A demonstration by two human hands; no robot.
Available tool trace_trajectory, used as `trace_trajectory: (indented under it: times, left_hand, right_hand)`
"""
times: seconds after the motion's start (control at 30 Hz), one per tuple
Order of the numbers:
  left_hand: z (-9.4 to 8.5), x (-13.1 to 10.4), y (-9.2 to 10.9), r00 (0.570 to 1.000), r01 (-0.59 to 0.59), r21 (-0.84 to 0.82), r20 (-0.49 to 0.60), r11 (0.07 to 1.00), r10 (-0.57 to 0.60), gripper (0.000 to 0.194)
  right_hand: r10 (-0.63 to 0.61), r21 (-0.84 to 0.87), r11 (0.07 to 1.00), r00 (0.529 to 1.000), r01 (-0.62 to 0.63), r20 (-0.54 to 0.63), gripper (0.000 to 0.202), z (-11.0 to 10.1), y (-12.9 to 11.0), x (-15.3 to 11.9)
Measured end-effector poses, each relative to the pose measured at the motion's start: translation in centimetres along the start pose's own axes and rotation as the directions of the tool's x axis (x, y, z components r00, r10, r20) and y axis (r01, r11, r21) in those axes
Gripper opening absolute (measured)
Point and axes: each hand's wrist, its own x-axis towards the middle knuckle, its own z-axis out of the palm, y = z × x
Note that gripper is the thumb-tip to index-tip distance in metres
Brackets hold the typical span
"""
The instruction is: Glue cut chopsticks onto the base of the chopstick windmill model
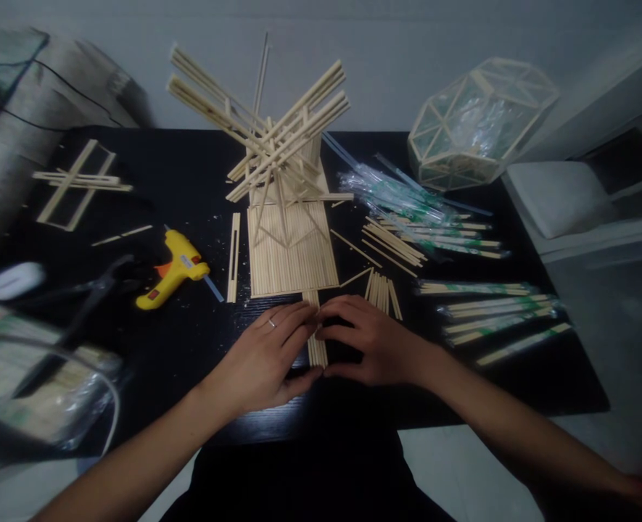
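A narrow row of wooden chopsticks (317, 353) lies side by side near the front edge of the black table. My left hand (270, 354) presses on its left side, with thumb and fingers closed against the sticks. From the right, my right hand (372, 341) grips the same row, its thumb at the near end and its fingertips further up. Just beyond my fingers lies a flat chopstick panel (293, 268). A structure of crossed chopsticks (277, 156) stands on the far part of that panel. Some loose short sticks (383, 291) lie beyond my right hand.
A yellow glue gun (176, 268) lies at left, near a small stick frame (75, 185). Wrapped chopstick packs (500, 308) and loose sticks (394, 243) cover the right side. A faceted lantern-like frame (478, 123) stands at back right. A large chopstick bag (32, 377) lies at front left.
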Motion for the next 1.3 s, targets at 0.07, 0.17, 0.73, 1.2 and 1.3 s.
trace_trajectory:
  times: [0.07,0.17,0.73,1.2,1.3]
  left_hand:
    - [-0.04,0.03,-0.08,1.000,-0.004,-0.009,-0.005,1.000,0.004,0.055]
    - [-0.21,0.11,-0.19,1.000,-0.010,-0.017,-0.001,1.000,0.010,0.055]
    - [-0.58,-0.08,-0.37,1.000,0.005,-0.073,0.030,0.997,-0.003,0.049]
    - [-0.79,0.02,-0.33,0.999,0.018,-0.112,0.040,0.994,-0.013,0.053]
    - [-0.77,0.02,-0.30,0.999,0.018,-0.102,0.036,0.995,-0.014,0.050]
  right_hand:
    - [0.003,-0.009,1.000,1.000,-0.003,0.001,0.033,0.04,0.00,-0.03]
    - [0.001,-0.016,1.000,1.000,-0.001,0.008,0.033,0.09,0.04,-0.06]
    - [0.040,-0.001,0.999,0.999,-0.040,0.029,0.026,-0.13,-0.37,-0.05]
    - [0.045,-0.007,0.999,0.999,-0.044,0.027,0.028,-0.07,-0.28,-0.10]
    - [0.030,-0.020,0.999,1.000,-0.030,0.009,0.027,0.02,-0.34,-0.12]
